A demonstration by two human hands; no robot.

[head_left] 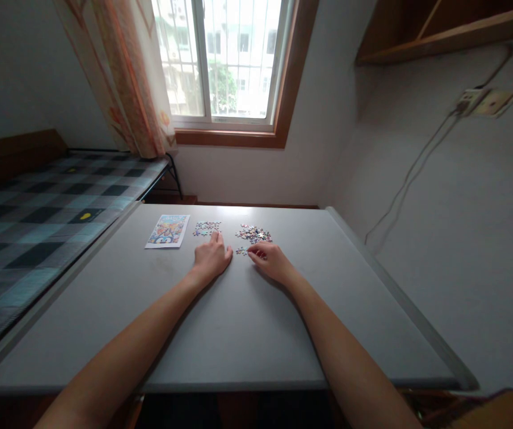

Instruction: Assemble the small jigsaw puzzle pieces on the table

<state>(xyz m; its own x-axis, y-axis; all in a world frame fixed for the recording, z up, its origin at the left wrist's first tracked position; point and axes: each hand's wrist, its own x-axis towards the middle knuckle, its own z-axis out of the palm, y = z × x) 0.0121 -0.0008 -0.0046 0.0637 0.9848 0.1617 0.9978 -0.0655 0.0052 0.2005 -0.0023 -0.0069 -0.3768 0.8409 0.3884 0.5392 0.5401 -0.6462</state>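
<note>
Several small jigsaw pieces (207, 226) lie spread out on the table, just beyond my left hand (211, 257). That hand rests on the tabletop with its fingers apart, the fingertips at the near edge of these pieces. A denser heap of puzzle pieces (255, 233) sits to the right. Below the heap, my right hand (270, 260) has its thumb and fingers pinched beside a few loose pieces (241, 251); whatever is between the fingertips is too small to make out. To the left lies a colourful printed picture sheet (167, 231).
The white table (238, 333) fills the foreground. A bed with a checked cover (72, 190) stands along the left. Behind are a window (224, 59) and a curtain (126, 77). A cable (399, 193) hangs down the right wall from a socket.
</note>
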